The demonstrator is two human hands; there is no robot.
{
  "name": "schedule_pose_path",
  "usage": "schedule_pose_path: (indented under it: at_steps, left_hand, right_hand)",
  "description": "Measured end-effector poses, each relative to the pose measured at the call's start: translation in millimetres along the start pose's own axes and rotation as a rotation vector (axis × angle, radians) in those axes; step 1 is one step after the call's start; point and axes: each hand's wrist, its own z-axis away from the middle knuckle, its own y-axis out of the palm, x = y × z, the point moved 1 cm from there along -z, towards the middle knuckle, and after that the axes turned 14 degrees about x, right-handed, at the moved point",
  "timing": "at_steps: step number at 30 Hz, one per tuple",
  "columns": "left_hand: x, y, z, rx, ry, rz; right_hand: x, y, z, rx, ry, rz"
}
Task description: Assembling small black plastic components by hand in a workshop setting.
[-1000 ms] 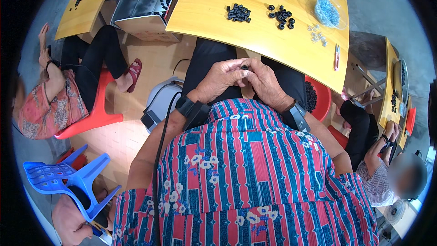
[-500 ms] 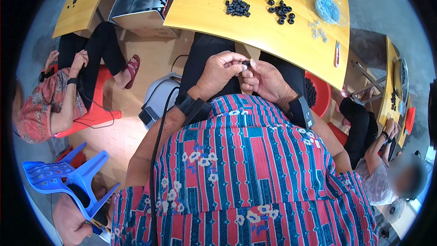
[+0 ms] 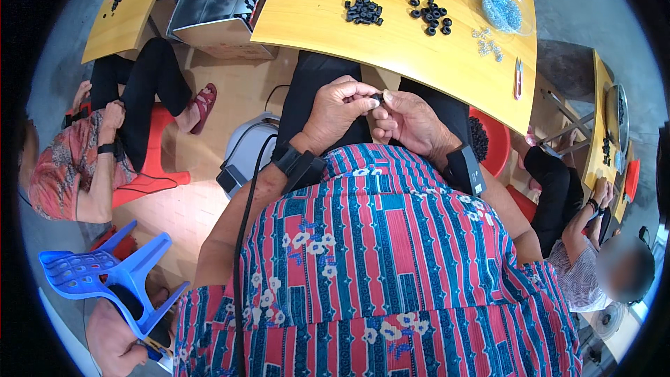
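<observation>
The person's left hand (image 3: 336, 110) is closed at the fingertips, pinching a small black piece (image 3: 377, 98) between thumb and forefinger. The right hand (image 3: 412, 120) has its fingers curled, and its thumb tip is at the other side of this piece; whether it also grips, one cannot tell. Both hands are above the lap, just before the edge of the yellow table (image 3: 419, 63). On the table lie two groups of black pieces (image 3: 363, 11), then a transparent bowl (image 3: 526, 24) with small clear pieces, several loose clear pieces (image 3: 487, 45) and red-handled snips (image 3: 518, 80). Beside the right leg, lower, stands a red basin (image 3: 499, 146) containing black pieces.
</observation>
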Motion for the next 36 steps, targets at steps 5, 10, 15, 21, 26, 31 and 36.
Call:
schedule_pose_path:
  at_steps: [5, 10, 15, 21, 26, 31, 36]
  left_hand:
    - [1, 0, 0, -0.001, 0.003, 0.000]
    - [5, 1, -1, -0.012, 0.060, 0.049]
    - [0, 3, 0, 0.055, -0.001, 0.110]
    - [-6, 4, 1, 0.166, -0.142, 0.288]
    - [-5, 4, 2, 0.228, -0.155, 0.272]
    - [-9, 4, 2, 0.225, -0.204, 0.205]
    - [-2, 3, 2, 0.200, -0.196, 0.242]
  right_hand:
    - [-2, -4, -1, 0.025, -0.020, -0.034]
    - [-5, -7, -1, 0.036, -0.017, -0.100]
    - [-3, 2, -2, -0.038, -0.083, 0.067]
    - [-4, 6, 0, -0.123, -0.085, 0.531]
    - [-4, 8, 2, -0.167, -0.098, 0.823]
    - [-4, 6, 0, -0.190, -0.151, 1.032]
    - [-4, 9, -3, -0.185, -0.173, 1.048]
